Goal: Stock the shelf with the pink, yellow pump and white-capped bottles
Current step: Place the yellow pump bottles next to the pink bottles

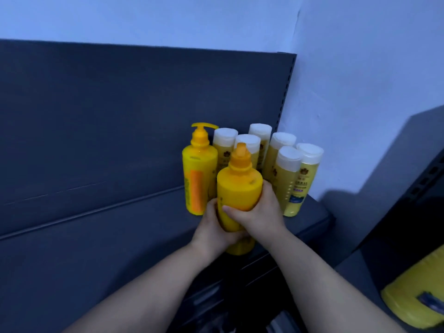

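Both my hands hold one yellow pump bottle [239,188] upright at the front of the dark shelf [120,236]. My left hand [212,227] wraps its lower left side and my right hand [260,212] grips its right side, thumb across the front. Whether its base touches the shelf is hidden by my hands. A second yellow pump bottle [198,169] stands just behind it to the left. Several white-capped yellow bottles [288,179] stand clustered at the shelf's right end, behind and right of my right hand. No pink bottle is in view.
The shelf's dark back panel [120,116] rises behind the bottles. The shelf surface stretches left of the bottles. A white wall [360,92] closes the right side. A yellow object [413,296] lies low at the right, beside another dark rack [420,188].
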A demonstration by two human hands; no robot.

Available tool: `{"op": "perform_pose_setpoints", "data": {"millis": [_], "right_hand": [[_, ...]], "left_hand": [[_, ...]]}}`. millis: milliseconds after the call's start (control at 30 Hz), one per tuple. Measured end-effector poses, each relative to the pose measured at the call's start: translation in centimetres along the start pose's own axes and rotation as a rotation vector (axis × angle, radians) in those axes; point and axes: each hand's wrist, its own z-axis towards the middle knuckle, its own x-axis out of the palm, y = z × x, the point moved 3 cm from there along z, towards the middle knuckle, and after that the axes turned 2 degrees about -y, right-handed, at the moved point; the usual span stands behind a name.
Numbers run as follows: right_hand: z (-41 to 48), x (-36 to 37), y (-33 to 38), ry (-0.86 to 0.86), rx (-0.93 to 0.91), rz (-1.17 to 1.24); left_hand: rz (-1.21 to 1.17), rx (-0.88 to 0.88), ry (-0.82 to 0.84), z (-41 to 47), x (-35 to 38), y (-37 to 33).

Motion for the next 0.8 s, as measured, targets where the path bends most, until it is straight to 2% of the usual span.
{"op": "perform_pose_setpoints", "data": {"millis": [133,200,333,500,633,733,800], "right_hand": [[-2.5,2.0,4.1,0.160,-0.124,0.042],[-4.2,4.0,6.5,0.216,-0.186,0.015],[-8.4,9.6,11.3,0.290,-0.238,0.050],[-16.9,19.5,18.8,0.237,-0.172,0.148],[-23.7,27.4,24.8,0.187,-0.247,0.153],[-27.8,32.4,28.7,0.278,-0.256,0.123],[-30.1,34.8,30.7,0.350,-0.292,0.117]], "left_hand": [[-0.101,0.001,0.197,-1.9,-4.9,1.4],[-0.079,-0.005,0.169,-3.5,-7.7,2.3],[-0.073,0.001,-0.031,-8.0,-14.8,4.5],[-0.007,0.006,-0.289,-16.3,-26.6,7.6],[0.054,-0.022,-0.489,-23.1,-35.9,11.0],[0.059,-0.084,-0.680,-28.5,-41.2,12.6],[0.082,-0.138,-0.748,-31.5,-43.5,13.5]]}}
